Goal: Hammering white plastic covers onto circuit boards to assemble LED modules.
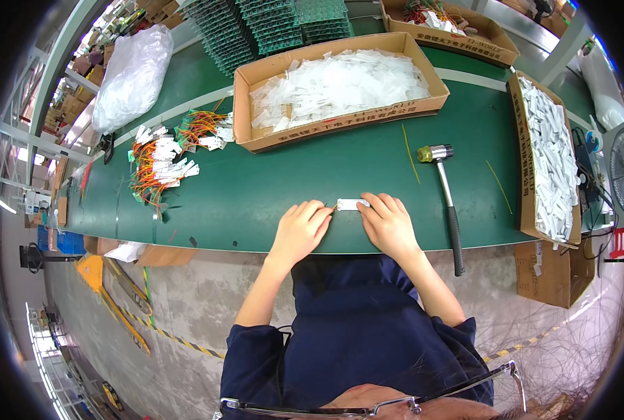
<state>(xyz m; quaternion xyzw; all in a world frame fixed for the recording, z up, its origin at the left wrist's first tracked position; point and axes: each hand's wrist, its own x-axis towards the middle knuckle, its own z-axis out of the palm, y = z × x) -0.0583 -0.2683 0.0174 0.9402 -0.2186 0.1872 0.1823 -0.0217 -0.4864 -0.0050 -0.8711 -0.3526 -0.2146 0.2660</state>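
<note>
White plastic, a small flat strip (352, 204), lay on the green counter (256, 189) near its front edge, pinched between both hands: the left hand (299, 231) closed on its left end, the right hand (387, 225) curled over its right end. A mallet (446, 203) rested at three o'clock of the hands, a cardboard box (336, 87) of white pieces at twelve.

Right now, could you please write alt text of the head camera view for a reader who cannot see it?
Both hands, left hand and right hand, hold a small white plastic piece on a green workbench. A mallet lies to the right; beyond are a cardboard box of white pieces and bundles of coloured wires.
</note>
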